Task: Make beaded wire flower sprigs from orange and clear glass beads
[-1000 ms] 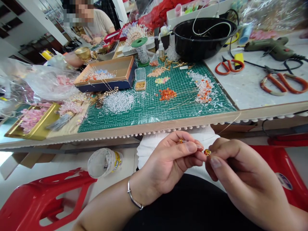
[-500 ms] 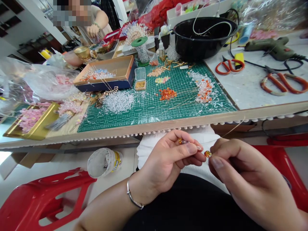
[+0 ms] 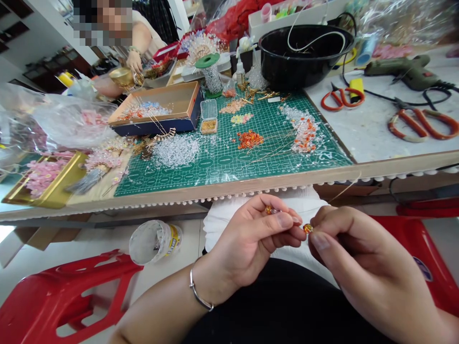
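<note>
Over my lap, my left hand [image 3: 256, 234] pinches a small beaded piece [image 3: 271, 210] with amber and clear beads between thumb and fingers. Close beside its fingertips, my right hand [image 3: 362, 253] grips an amber bead [image 3: 307, 228] between thumb and forefinger. A thin wire [image 3: 346, 187] sticks up behind the right hand, and a fine strand runs between the two hands. How the wire passes through the beads is hidden by my fingers. On the green cutting mat [image 3: 222, 167] lie orange beads [image 3: 250, 139] and clear beads [image 3: 175, 152].
Red-handled scissors [image 3: 423, 124], smaller cutters [image 3: 342, 98] and a glue gun [image 3: 401, 71] lie at the right. A black basin [image 3: 304, 57] stands behind the mat. A beige box [image 3: 158, 110] holds beaded wires. Red stools [image 3: 71, 291] flank me. A co-worker's hand [image 3: 134, 62] shows across the table.
My right hand has shifted slightly left with the amber bead, nearer my left fingertips. The wire end has moved a little left too. Across the table, the co-worker's hand is lower.
</note>
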A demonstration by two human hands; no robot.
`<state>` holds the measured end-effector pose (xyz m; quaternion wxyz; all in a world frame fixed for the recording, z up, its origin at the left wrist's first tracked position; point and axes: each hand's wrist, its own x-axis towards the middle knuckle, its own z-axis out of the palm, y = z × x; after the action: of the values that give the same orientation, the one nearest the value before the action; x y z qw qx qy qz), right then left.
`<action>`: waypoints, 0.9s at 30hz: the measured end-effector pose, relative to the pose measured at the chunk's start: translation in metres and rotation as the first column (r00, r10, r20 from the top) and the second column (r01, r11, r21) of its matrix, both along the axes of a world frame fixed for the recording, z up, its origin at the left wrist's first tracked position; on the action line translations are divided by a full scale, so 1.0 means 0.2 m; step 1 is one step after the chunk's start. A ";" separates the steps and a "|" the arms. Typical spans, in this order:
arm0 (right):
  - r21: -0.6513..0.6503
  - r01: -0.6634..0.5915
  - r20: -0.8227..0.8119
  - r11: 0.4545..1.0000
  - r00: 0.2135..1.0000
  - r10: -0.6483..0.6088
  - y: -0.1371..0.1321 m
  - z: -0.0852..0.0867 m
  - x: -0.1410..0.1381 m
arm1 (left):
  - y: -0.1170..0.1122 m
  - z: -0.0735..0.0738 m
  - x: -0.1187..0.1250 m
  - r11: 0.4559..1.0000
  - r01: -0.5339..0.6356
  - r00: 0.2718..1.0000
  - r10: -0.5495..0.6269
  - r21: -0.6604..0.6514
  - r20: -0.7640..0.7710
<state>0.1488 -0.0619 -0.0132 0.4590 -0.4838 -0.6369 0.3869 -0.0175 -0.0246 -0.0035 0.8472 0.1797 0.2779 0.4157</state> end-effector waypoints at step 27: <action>0.237 -0.053 0.395 0.970 0.917 -0.047 0.00 0.06 0.02 | -0.03 0.03 -0.02 0.978 0.010 0.962 0.047 0.209 -0.267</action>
<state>0.1523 -0.0617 -0.0005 0.3750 -0.4915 -0.7601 0.2004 -0.0211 -0.0297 0.0017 0.7738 0.3201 0.3476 0.4219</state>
